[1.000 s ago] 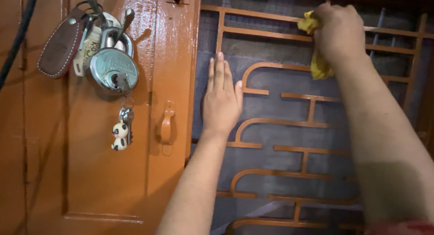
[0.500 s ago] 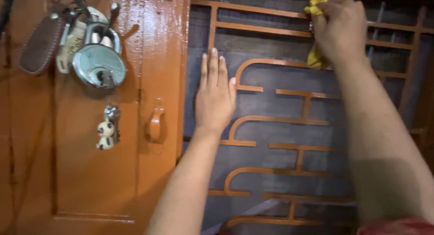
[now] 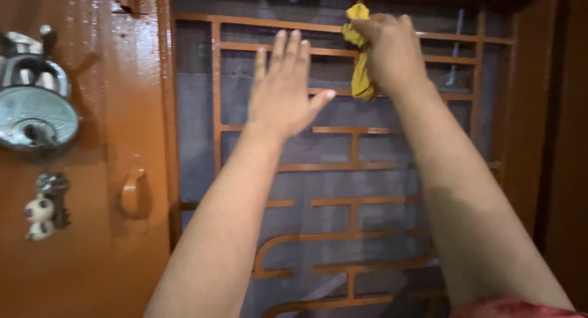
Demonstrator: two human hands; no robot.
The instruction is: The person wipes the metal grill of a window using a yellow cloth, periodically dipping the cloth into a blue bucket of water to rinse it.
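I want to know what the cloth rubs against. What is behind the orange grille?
Behind the orange grille a grey mesh screen fills the gaps. Beyond it only dim shapes show. The right hand, the yellow cloth and the left hand cover parts.

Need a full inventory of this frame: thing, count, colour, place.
cloth: 1, yellow, bunched against the upper grille bars, in the right hand
grille: 1, orange bars over grey mesh, centre
door: 1, orange, glossy, left
padlock: 1, silver, hanging at the left edge
toy keyring: 1, white and black, below the padlock
door handle: 1, orange, beside the grille
left hand: 1, open and flat, on or just off the mesh, blurred
right hand: 1, grip closed on the cloth
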